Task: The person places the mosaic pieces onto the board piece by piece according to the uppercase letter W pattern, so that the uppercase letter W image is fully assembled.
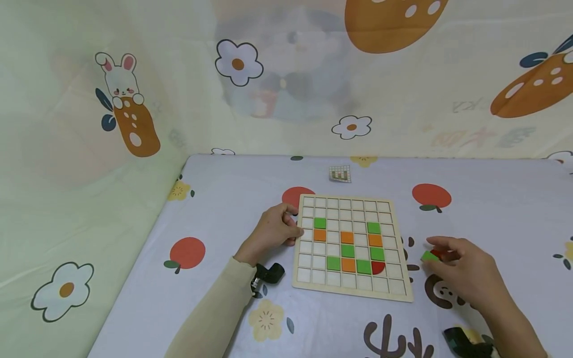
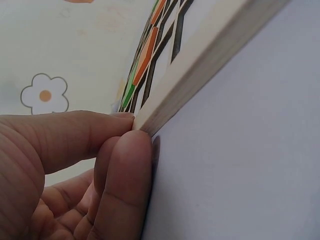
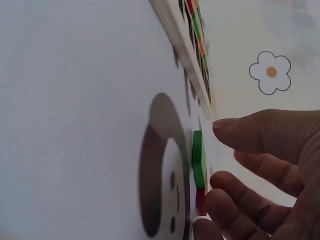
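Observation:
A wooden grid board point(image 1: 333, 236) lies on the table in the head view, with green, orange and red tiles in several of its squares. My left hand point(image 1: 270, 228) is at the board's left side; in the left wrist view its fingertips pinch the board's edge point(image 2: 175, 90). To the right of the board, my right hand point(image 1: 472, 268) hovers at a loose green tile point(image 1: 430, 256) and a red piece point(image 1: 436, 253). The right wrist view has the green tile point(image 3: 198, 160) beside the parted fingers, with the red piece point(image 3: 200, 202) partly hidden by them.
Behind the board lies a small card point(image 1: 340, 173) printed with a coloured grid. A patterned cloth point(image 1: 233, 199) covers the table, and printed curtains rise at the back and left. Black wrist devices point(image 1: 270, 273) sit at both wrists.

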